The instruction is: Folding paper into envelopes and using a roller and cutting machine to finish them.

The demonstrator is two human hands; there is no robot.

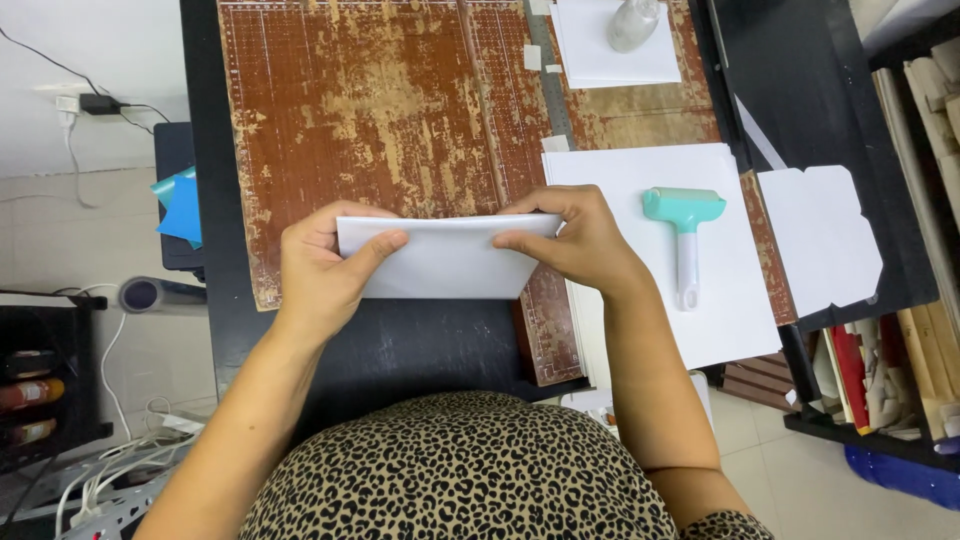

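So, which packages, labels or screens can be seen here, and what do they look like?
No screens or signs.
Bottles: far left on dark shelf, lying sideways, orange and dark, labels too small to tell.
Small white tabs: top centre on worn brown cutting mat, rectangular, possibly blank labels.

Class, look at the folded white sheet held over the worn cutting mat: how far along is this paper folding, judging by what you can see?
Done: the white sheet is already doubled over. In hand: the left hand and right hand pinch its upper corners above the brown cutting mat. Left: the teal roller lies untouched on the white sheet stack, so the crease probably isn't pressed yet.
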